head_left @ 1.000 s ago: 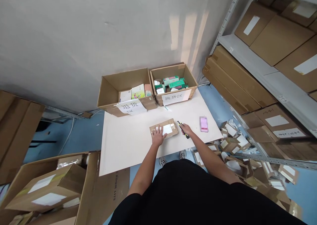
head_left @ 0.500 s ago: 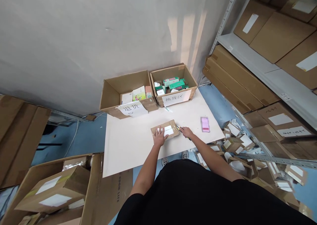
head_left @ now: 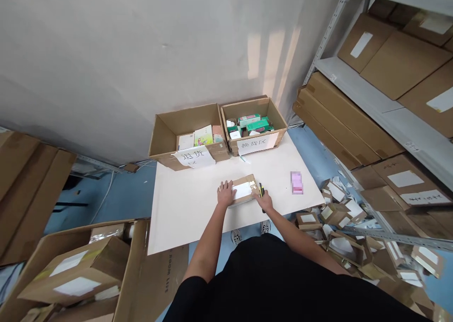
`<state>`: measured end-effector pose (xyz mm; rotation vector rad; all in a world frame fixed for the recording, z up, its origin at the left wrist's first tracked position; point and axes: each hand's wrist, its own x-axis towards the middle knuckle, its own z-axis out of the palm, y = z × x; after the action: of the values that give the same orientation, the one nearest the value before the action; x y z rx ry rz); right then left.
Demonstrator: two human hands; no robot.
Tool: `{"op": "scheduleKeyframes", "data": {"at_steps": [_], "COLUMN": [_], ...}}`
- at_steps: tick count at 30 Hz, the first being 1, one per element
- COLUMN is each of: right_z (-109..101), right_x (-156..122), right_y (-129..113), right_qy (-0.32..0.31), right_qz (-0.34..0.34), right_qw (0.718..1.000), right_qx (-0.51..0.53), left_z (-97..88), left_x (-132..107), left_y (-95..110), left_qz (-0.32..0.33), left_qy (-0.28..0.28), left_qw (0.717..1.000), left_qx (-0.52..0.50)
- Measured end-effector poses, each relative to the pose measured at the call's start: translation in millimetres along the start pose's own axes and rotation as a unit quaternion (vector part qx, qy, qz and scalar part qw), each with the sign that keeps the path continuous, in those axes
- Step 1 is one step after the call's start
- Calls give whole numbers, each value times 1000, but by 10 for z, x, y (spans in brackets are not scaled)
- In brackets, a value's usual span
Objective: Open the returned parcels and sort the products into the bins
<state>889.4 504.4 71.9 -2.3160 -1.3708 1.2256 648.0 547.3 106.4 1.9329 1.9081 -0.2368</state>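
Observation:
A small taped cardboard box [head_left: 250, 180] with a white label lies on the white tabletop. Over its left end rests my left hand [head_left: 225, 193], fingers bent against the edge, steadying it. At the right end, my right hand [head_left: 264, 201] is closed around a yellow-and-black utility knife [head_left: 261, 190]. The knife's front end points away from me, beside the box; whether its blade is out cannot be made out. Fingers of the right hand are close to or touching the box's near right corner. Clear tape glints at that end.
Two open cartons with handwritten signs stand at the back: a left carton [head_left: 166, 159] with booklets, a right carton [head_left: 283, 126] with green boxes. A blurred pink item [head_left: 297, 182] lies right. Metal shelving [head_left: 354, 79] and several floor parcels [head_left: 334, 208] flank the table [head_left: 173, 223].
My left hand has shifted from the box's top to its left end. The knife has turned from slanting across the right end to pointing away, beside the box. The view has moved slightly.

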Motion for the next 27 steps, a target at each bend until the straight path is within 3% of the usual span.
{"op": "scheduleKeyframes", "data": {"at_steps": [5, 7, 10, 12, 14, 17, 19, 22, 24, 27], "right_z": [136, 132, 113, 65, -6, -55, 10, 200, 290, 290], "right_x": [312, 532, 784, 848, 811, 558, 309, 9, -33, 156], "right_y": [-586, -911, -1293, -1354, -1215, -718, -330, 78, 136, -90], "right_qy": [14, 18, -3, 0, 40, 89, 61, 14, 6, 23], "right_qz": [39, 33, -33, -72, -74, -49, -33, -18, -10, 2], "right_qw": [999, 999, 999, 997, 996, 993, 997, 999, 999, 999], "right_qx": [-11, -15, -24, -7, 28, 61, 43, 29, 31, 37], "left_z": [71, 136, 189, 159, 82, -43, -76, -16, 71, 194], "left_x": [-304, -494, -702, -714, -607, -317, -136, -13, -39, -174], "left_y": [-192, -211, -188, -160, -131, -76, -37, -12, -21, -34], "left_qz": [-78, -90, -57, -40, -12, 69, 108, 105, 76, -2], "left_qy": [2, -34, -82, -59, -18, 9, -3, -44, -61, -71], "left_qw": [997, 994, 993, 997, 1000, 997, 994, 993, 995, 997], "left_qx": [-15, -46, -60, -35, -21, -25, -25, -19, -21, -22]}}
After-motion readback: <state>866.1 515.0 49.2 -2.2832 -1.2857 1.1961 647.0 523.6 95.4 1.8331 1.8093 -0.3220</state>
